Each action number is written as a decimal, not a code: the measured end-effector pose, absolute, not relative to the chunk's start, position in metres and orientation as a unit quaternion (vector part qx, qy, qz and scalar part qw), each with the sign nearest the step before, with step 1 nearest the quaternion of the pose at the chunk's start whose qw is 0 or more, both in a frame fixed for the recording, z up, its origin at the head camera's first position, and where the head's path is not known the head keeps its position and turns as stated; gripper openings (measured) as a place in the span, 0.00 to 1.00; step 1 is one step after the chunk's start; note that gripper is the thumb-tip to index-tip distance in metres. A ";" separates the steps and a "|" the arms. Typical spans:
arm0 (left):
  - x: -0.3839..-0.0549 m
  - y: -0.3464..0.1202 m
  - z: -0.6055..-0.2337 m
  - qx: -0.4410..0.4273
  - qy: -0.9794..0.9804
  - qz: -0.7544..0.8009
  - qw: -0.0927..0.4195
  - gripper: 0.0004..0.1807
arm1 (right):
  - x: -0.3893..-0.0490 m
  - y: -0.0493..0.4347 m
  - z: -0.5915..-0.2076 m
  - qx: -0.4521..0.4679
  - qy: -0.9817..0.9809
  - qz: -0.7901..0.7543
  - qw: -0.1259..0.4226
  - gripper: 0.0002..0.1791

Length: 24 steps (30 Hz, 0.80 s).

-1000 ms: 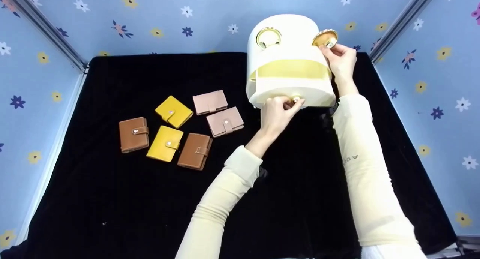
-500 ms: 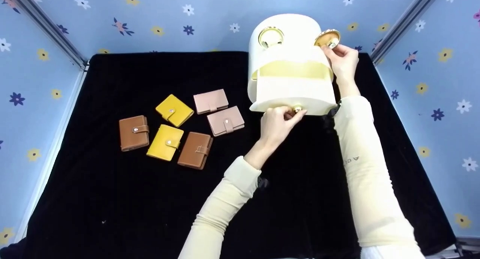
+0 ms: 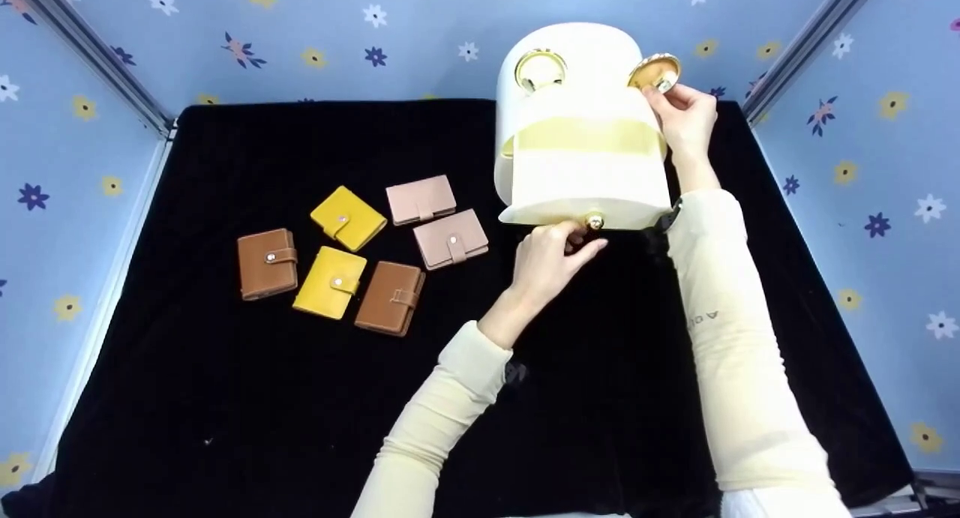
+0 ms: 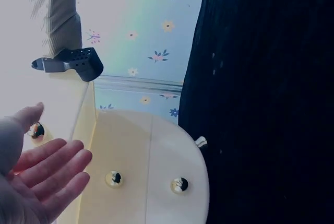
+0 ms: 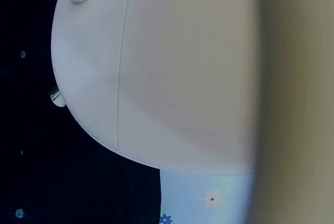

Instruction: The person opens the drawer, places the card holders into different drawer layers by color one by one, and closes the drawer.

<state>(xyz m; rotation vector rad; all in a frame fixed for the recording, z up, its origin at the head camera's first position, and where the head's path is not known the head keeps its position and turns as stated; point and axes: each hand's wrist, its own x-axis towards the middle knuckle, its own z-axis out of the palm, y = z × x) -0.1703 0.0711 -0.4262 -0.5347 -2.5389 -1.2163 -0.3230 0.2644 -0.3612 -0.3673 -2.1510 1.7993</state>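
White cabinet (image 3: 589, 104), drawer (image 3: 637, 212) sticking out
It's at the desk's (image 3: 262, 398) back right; left hand (image 3: 541, 263) loose, fingers out by the knob (image 3: 595, 221), right hand (image 3: 688, 121) pinching the gold disc (image 3: 649, 71).

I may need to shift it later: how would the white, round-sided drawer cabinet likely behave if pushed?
The white, round-sided drawer cabinet is probably stiff, since its curved outline shows no sagging. It might tip forward, as its open white drawer juts out. Its smooth-looking surface could prove slippery.
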 end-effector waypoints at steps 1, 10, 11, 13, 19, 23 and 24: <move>-0.170 0.069 -0.428 -0.189 -0.883 -0.409 0.134 0.17 | -0.323 0.264 -0.361 -0.128 -0.750 0.630 0.156 0.14; -0.175 0.046 -0.452 -0.209 -0.920 -0.326 0.065 0.18 | -0.323 0.267 -0.361 -0.140 -0.753 0.625 0.149 0.16; -0.176 0.043 -0.455 -0.207 -0.924 -0.317 0.058 0.18 | -0.323 0.267 -0.361 -0.139 -0.752 0.627 0.150 0.16; -0.179 0.035 -0.461 -0.202 -0.932 -0.297 0.044 0.19 | -0.323 0.266 -0.362 -0.138 -0.749 0.630 0.150 0.16; -0.190 0.011 -0.477 -0.178 -0.951 -0.252 0.009 0.24 | -0.324 0.266 -0.362 -0.138 -0.750 0.630 0.148 0.15; -0.200 -0.003 -0.485 -0.166 -0.959 -0.230 0.002 0.27 | -0.324 0.265 -0.361 -0.141 -0.753 0.626 0.148 0.14; -0.203 -0.006 -0.486 -0.165 -0.960 -0.225 0.001 0.28 | -0.324 0.265 -0.361 -0.142 -0.754 0.624 0.149 0.14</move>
